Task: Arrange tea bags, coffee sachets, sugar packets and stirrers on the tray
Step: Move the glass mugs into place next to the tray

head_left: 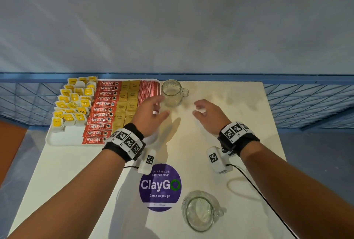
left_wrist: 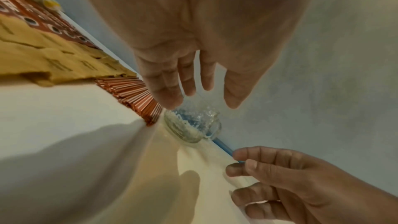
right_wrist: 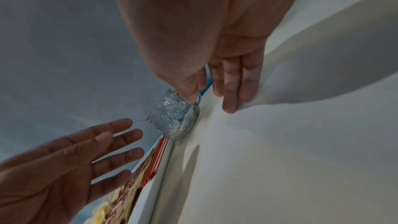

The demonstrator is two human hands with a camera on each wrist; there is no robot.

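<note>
A white tray at the table's far left holds yellow tea bags, red coffee sachets, tan sugar packets and red-striped stirrers, each kind in its own column. My left hand hovers over the tray's right edge, fingers spread and relaxed, holding nothing. My right hand hangs above bare table with loosely curled fingers, also holding nothing. In the left wrist view the left hand's fingers point at a glass mug beside the stirrers.
A textured glass mug stands just right of the tray at the far edge. A second glass mug stands near the front edge. A purple round sticker lies on the cream table. A blue rail runs behind.
</note>
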